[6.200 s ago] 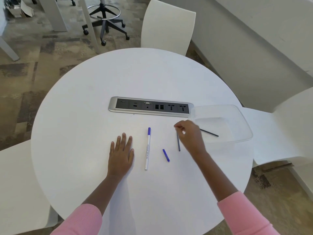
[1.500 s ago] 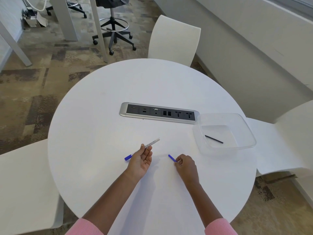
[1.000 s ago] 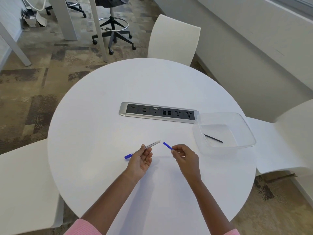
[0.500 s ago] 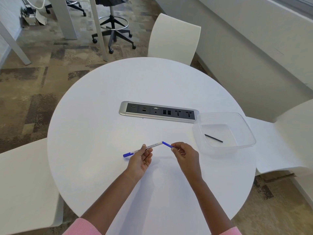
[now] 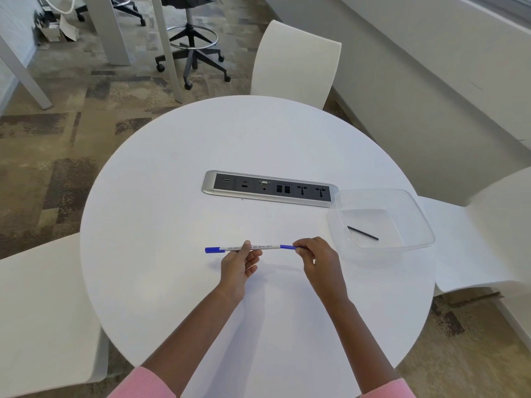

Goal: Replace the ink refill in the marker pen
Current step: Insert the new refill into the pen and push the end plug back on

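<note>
Marker pen (image 5: 264, 247), slim, white-barrelled and printed with small dark lettering, is held level just above the round white bench (image 5: 172, 196). It runs left to right across the near middle, and its shadow falls on the surface just nearer the person. A blue cap (image 5: 212, 249) covers its left end and sticks out to the left of the left hand (image 5: 240, 264). A short blue end plug (image 5: 287, 247) meets the right end of the barrel, in line with it; whether it is fully seated cannot be told.

The left hand grips the barrel at about its middle, thumb on the near side and fingers curled up behind it, palm turned upward. The right hand (image 5: 317, 258) pinches the blue end plug between thumb and fingertips, the other fingers tucked in; the plug's far right tip is hidden inside that pinch. The two hands are near each other but apart, with bare barrel showing between them. Pink sleeves (image 5: 143, 383) show at the bottom edge.

To the right, near the bench's edge, stands a clear, shallow, square plastic tub (image 5: 425, 225) with rounded corners. One thin black stick (image 5: 362, 233) lies slantwise on its floor. Beyond the hands, a long silver and black socket strip (image 5: 270, 189) is set into the bench, its right end just beside the tub's far left corner.
</note>
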